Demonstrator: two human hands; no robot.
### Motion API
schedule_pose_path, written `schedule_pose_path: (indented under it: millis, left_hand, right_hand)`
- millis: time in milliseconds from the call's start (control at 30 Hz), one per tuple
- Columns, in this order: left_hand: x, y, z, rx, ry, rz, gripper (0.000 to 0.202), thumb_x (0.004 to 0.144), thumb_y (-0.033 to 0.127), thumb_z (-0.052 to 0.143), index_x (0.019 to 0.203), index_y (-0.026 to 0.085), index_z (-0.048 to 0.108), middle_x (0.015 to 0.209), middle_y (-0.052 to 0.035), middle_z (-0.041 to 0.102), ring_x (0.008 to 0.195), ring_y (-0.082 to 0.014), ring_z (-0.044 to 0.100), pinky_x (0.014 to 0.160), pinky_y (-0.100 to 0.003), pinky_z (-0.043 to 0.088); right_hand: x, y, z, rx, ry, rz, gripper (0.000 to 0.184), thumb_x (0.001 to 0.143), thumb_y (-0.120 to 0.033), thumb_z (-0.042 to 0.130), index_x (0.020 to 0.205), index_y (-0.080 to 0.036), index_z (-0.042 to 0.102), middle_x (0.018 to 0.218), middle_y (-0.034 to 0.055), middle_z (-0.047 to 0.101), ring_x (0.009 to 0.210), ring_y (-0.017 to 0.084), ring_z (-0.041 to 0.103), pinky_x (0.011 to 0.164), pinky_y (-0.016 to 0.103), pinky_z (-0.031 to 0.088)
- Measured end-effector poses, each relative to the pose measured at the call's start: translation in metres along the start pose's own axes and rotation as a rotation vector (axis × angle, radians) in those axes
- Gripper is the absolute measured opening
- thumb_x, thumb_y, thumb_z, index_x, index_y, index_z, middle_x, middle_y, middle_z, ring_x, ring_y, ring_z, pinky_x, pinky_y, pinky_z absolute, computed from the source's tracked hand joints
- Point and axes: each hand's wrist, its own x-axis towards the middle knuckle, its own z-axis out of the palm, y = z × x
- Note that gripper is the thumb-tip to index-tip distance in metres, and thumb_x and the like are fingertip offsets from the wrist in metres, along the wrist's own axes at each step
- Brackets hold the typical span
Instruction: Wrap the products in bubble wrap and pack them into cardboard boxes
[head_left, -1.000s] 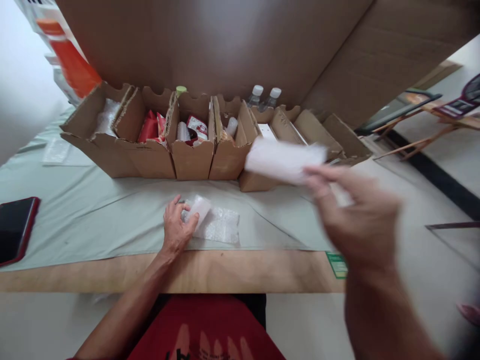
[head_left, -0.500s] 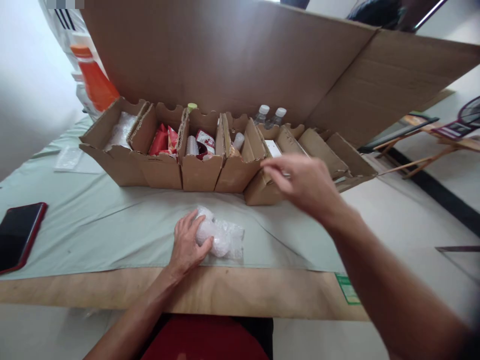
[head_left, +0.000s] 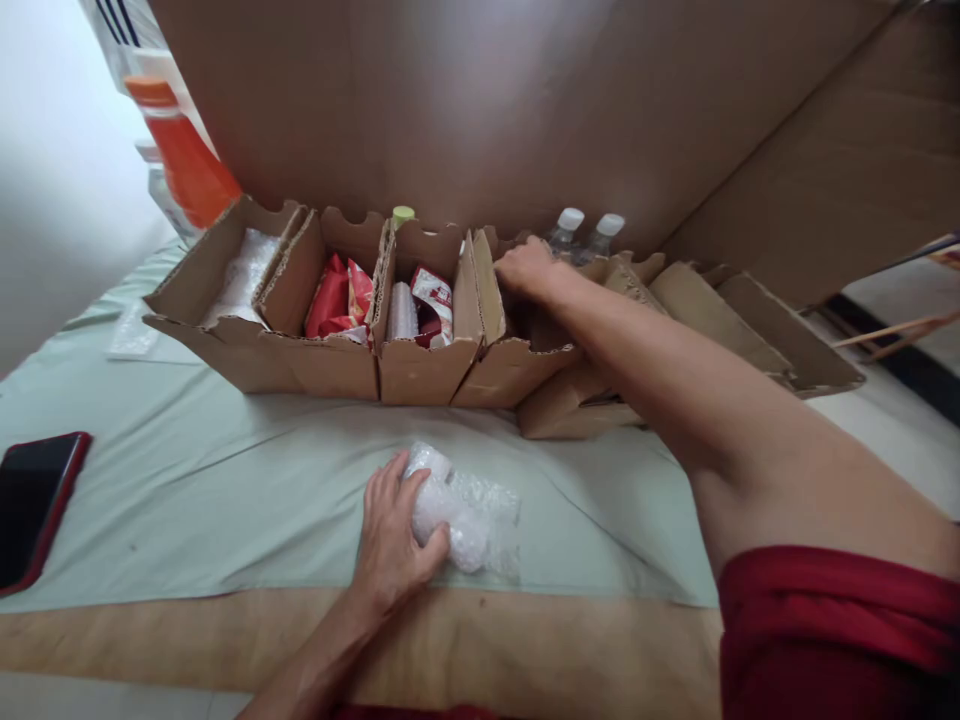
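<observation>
change noted: the right hand [head_left: 527, 270] has dropped into the fourth cardboard box [head_left: 510, 376] from the left — grip hidden; holding or not, cannot tell. judged effect: only the left hand [head_left: 396, 535] steadies the bubble-wrap roll [head_left: 448, 517] on the bench [head_left: 225, 635], its grip curled over the left side. long axis: diagonal, far left to near right — loose flap [head_left: 502, 525] pointing right.

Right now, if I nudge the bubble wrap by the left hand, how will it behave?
The bubble wrap is probably light for its size, being thin, clear, bubbled film, though anything inside is hard to tell. Its loose end, away from the left hand, looks thin, so likely floppy. The rounded part might roll.
</observation>
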Motion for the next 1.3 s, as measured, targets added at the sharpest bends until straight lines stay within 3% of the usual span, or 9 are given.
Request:
schedule_pose_path:
  millis: [133,267,367,533,633,767,900,1100,1300]
  left_hand:
    - [0.002,0.001,-0.005,-0.024,-0.018,-0.041,0.053,0.077,0.026,0.064,0.129,0.019,0.06,0.154,-0.0205,0.049,0.139,-0.0397,0.05,0.116,-0.062,0.04]
    - [0.002,0.005,-0.01,-0.024,-0.007,-0.027,0.066,0.08,0.028,0.064,0.144,0.018,0.049,0.16,-0.0226,0.042,0.143,-0.0403,0.046,0.117,-0.061,0.038]
    - [-0.001,0.011,-0.014,0.012,0.068,0.057,0.078,0.083,0.026,0.063,0.156,0.02,0.035,0.167,-0.0233,0.032,0.151,-0.0401,0.038,0.121,-0.064,0.029]
    - [-0.005,0.02,-0.016,0.09,0.091,0.266,0.072,0.081,0.02,0.063,0.151,0.029,0.047,0.172,-0.0143,0.028,0.159,-0.0386,0.025,0.126,-0.065,0.019]
    - [-0.005,0.02,-0.014,0.126,-0.011,0.316,0.057,0.076,0.013,0.062,0.13,0.029,0.067,0.164,-0.0117,0.043,0.159,-0.0389,0.026,0.127,-0.067,0.015]
    - [-0.003,0.02,-0.01,0.121,-0.067,0.245,0.048,0.072,0.01,0.061,0.115,0.026,0.074,0.16,-0.0135,0.049,0.157,-0.0395,0.029,0.125,-0.069,0.018]
    - [-0.002,0.021,-0.008,0.076,-0.061,0.223,0.046,0.07,0.01,0.06,0.112,0.025,0.074,0.159,-0.0146,0.049,0.157,-0.0392,0.03,0.124,-0.069,0.02]
    - [-0.001,0.019,-0.004,0.046,-0.051,0.216,0.05,0.069,0.01,0.059,0.114,0.026,0.073,0.159,-0.015,0.049,0.158,-0.0375,0.029,0.124,-0.068,0.022]
    - [0.001,0.018,-0.01,-0.001,-0.084,0.205,0.042,0.072,0.017,0.064,0.112,0.024,0.075,0.158,-0.0171,0.05,0.155,-0.0402,0.033,0.123,-0.069,0.023]
  right_hand:
    - [-0.061,0.001,-0.056,-0.138,0.094,0.194,0.027,0.097,-0.021,0.055,0.106,-0.006,0.076,0.126,0.0264,0.067,0.135,0.048,0.053,0.108,0.065,0.042]
    - [-0.186,-0.018,-0.088,0.038,0.498,0.226,0.029,0.098,-0.041,0.053,0.099,-0.021,0.074,0.124,0.014,0.07,0.126,0.037,0.062,0.101,0.055,0.047]
    - [-0.271,-0.058,-0.047,0.276,0.589,0.137,0.017,0.098,-0.04,0.059,0.083,-0.033,0.063,0.105,0.0104,0.076,0.099,0.032,0.071,0.082,0.051,0.054]
    - [-0.314,-0.124,0.068,0.379,0.008,0.047,0.016,0.097,-0.022,0.056,0.085,-0.023,0.066,0.096,0.0106,0.078,0.087,0.029,0.074,0.074,0.041,0.051]
    - [-0.303,-0.117,0.074,0.416,-0.168,-0.086,0.011,0.094,-0.021,0.06,0.09,-0.021,0.071,0.098,0.0086,0.08,0.09,0.028,0.074,0.078,0.04,0.048]
    - [-0.256,-0.076,0.003,0.37,0.022,-0.109,0.018,0.098,-0.033,0.056,0.097,-0.025,0.073,0.101,0.0059,0.08,0.091,0.027,0.073,0.08,0.04,0.047]
    - [-0.145,-0.074,-0.059,0.158,0.192,-0.146,0.025,0.099,-0.035,0.052,0.103,-0.025,0.075,0.109,0.0081,0.077,0.106,0.031,0.066,0.091,0.044,0.047]
    - [0.021,-0.113,-0.038,0.024,-0.194,-0.064,0.041,0.083,-0.037,0.076,0.118,-0.014,0.074,0.118,0.0164,0.074,0.112,0.034,0.066,0.091,0.043,0.054]
    - [0.002,-0.112,-0.054,0.336,-0.006,0.039,0.023,0.081,-0.015,0.078,0.105,-0.011,0.078,0.104,0.0106,0.077,0.101,0.027,0.071,0.093,0.039,0.055]
